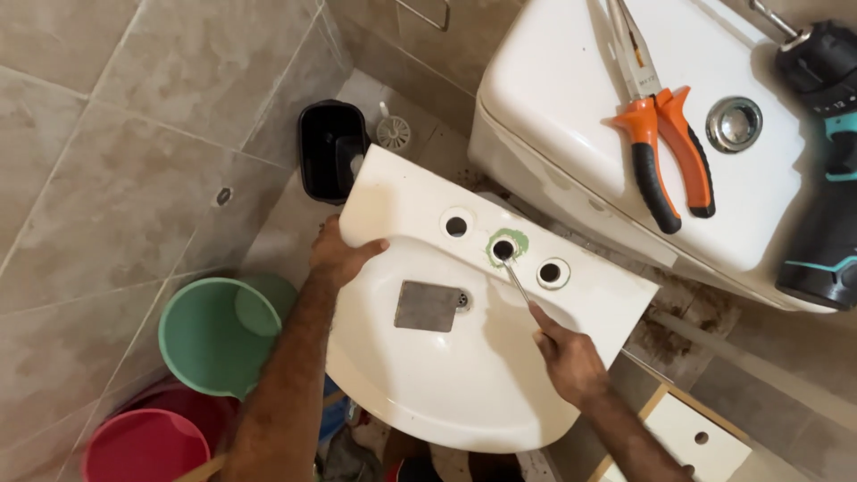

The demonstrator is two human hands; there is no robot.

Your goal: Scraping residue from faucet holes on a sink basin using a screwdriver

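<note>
The left hand (339, 257) grips the sink's (428, 384) left rim. The right hand (566, 357) pinches a thin metal tool (515, 278), its tip at the sink's middle hole (503, 249).

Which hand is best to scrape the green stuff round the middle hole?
The right hand, probably: it holds a thin metal tool whose tip is at the green ring. The left hand grips the white sink edge.

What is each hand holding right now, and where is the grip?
The right hand holds a thin metal tool by its lower end, tip at the green-ringed middle tap hole. The left hand grips the white washbasin at its left rim.
</note>
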